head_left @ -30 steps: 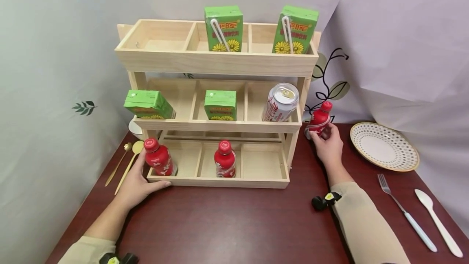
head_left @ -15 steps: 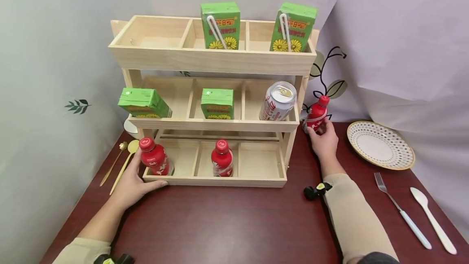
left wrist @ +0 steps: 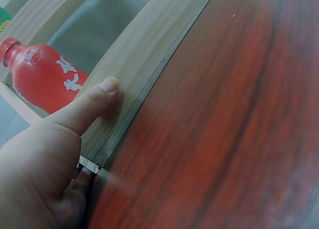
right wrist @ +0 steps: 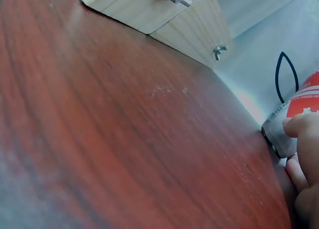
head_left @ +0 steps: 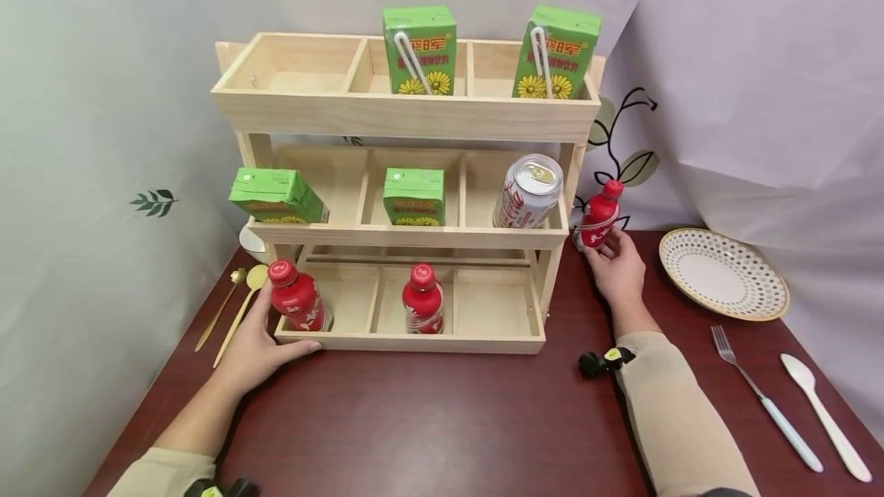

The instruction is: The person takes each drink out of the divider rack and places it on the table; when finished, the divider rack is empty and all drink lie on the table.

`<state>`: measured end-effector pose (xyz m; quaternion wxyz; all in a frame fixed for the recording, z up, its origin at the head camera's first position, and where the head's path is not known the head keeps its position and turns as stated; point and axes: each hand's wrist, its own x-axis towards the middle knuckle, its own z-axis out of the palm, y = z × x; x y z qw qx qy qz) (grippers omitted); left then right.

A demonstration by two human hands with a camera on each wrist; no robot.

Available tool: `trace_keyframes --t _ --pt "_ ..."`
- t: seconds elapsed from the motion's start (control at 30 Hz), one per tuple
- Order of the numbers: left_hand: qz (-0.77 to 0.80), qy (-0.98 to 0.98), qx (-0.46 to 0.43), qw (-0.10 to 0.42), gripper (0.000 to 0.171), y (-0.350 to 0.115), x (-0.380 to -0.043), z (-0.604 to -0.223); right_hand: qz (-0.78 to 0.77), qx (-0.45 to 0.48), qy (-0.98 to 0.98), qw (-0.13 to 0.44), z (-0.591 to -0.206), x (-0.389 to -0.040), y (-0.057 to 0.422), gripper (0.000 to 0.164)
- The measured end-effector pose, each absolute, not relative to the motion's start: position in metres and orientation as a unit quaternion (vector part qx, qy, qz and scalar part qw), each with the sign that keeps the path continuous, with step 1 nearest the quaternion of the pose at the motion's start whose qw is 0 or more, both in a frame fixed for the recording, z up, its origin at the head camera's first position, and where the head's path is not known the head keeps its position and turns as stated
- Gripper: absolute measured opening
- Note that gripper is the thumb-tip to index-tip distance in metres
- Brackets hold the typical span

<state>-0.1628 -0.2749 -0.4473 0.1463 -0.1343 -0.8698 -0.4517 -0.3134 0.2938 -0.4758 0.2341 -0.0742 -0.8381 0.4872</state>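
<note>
My left hand (head_left: pixel 252 347) grips the lower left corner of a three-tier wooden rack (head_left: pixel 428 115). In the left wrist view its thumb (left wrist: pixel 102 92) presses the front board, while the other fingers lie round the side, partly hidden. Just inside that corner stands a red bottle (head_left: pixel 298 299); a second red bottle (head_left: pixel 423 304) occupies the bottom middle compartment. To the right of the rack, near the back of the table, my right hand (head_left: pixel 619 271) holds another red bottle (head_left: pixel 599 217), slightly tilted. The right wrist view catches this bottle's grey base (right wrist: pixel 280 134) at the edge.
Green drink cartons (head_left: pixel 421 52) and a silver can (head_left: pixel 528 192) fill some upper compartments. A dotted plate (head_left: pixel 721 274), a fork (head_left: pixel 766 397) and a white spoon (head_left: pixel 825 416) lie at right. Golden cutlery (head_left: pixel 242 317) lies left. Cloth walls (head_left: pixel 773 98) border the table.
My right hand and its bottle have shifted slightly toward the back of the table. My left hand keeps its place on the rack's corner; the head view swayed a little.
</note>
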Motion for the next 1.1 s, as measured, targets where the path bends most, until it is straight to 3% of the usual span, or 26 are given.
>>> trace_keyframes --t 0.57,0.87,1.1 --pt "-0.463 -0.863 -0.145 0.143 0.124 -0.273 -0.162 -0.444 0.489 -0.077 -0.835 0.241 -0.473 -0.308 0.290 0.057" --pt "-0.462 -0.864 -0.143 0.141 0.124 -0.274 -0.162 -0.444 0.509 -0.099 -0.787 0.334 -0.472 -0.301 0.276 0.039" --pt "-0.463 -0.863 -0.144 0.143 0.125 -0.272 -0.162 -0.443 0.498 -0.038 -0.755 0.425 -0.470 -0.288 0.262 0.026"
